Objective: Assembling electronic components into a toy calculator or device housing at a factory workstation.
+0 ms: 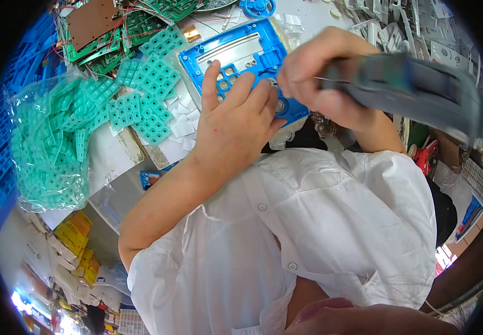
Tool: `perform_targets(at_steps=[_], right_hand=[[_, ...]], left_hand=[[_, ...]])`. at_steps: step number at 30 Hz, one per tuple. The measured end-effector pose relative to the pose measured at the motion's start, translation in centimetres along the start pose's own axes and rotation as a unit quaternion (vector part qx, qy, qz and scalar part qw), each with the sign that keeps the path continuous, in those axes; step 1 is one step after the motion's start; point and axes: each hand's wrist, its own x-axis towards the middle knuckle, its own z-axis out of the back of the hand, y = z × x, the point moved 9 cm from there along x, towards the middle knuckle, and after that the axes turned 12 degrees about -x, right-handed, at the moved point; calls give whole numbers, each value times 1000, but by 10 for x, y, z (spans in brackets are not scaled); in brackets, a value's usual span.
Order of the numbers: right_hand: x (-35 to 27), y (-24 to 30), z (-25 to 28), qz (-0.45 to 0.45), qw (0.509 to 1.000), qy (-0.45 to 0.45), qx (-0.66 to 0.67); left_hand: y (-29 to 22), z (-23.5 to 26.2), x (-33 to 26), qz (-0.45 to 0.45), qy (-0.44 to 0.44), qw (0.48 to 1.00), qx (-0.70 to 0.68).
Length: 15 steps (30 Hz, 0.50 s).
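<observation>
A blue plastic housing (263,50) with slots, square openings and a silvery strip lies tilted on the worktable. My left hand (233,114) rests on its near side with fingers spread, some of them over the square openings. At the housing's right edge, my right hand (331,78) is closed round a dark, blurred tool (403,81) with a thin metal tip. The tool's body stretches off to the right, close to the camera, and hides part of the hand; its exact kind I cannot make out.
Turquoise rubber keypads (155,72) lie left of the housing, more in a clear plastic bag (48,151). Green circuit boards (157,8) with wires are piled at the back left. A blue ring-shaped part (258,6) sits behind; grey-white plastic parts (398,28) heap at the back right.
</observation>
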Motion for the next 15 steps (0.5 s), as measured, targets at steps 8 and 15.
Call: perform_targets(at_steps=[8,15], right_hand=[[-8,19,28,32,999,-38,5],[8,46,113,-6,915,-350,-199]], left_hand=[[5,28,-9,-17,-32,995,-90],[71,87,-90,208,-194,958,-32]])
